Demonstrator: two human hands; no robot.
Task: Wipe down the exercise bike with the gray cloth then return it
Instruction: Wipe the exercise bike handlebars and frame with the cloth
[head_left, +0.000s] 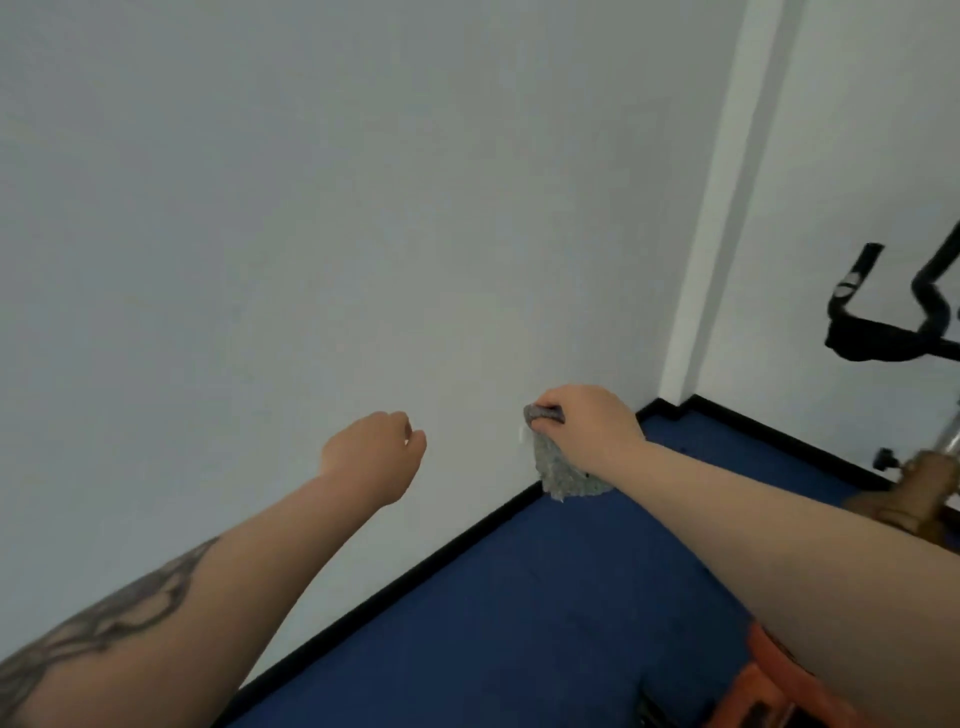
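Observation:
My right hand (587, 426) grips the gray cloth (563, 470) close to the white wall; the cloth hangs down from my fingers beside a small white fitting on the wall that I cannot make out clearly. My left hand (374, 452) is held out to the left of it, fingers curled shut, holding nothing. The exercise bike (893, 332) shows at the right edge: black handlebars, a silver post and part of its frame lower down. Both hands are well to the left of the bike.
A white wall (311, 234) fills most of the view, with a corner pillar (711, 208) at the right. Blue floor (545, 623) with a black skirting strip runs along the wall's base. An orange object (769, 680) sits at the bottom right.

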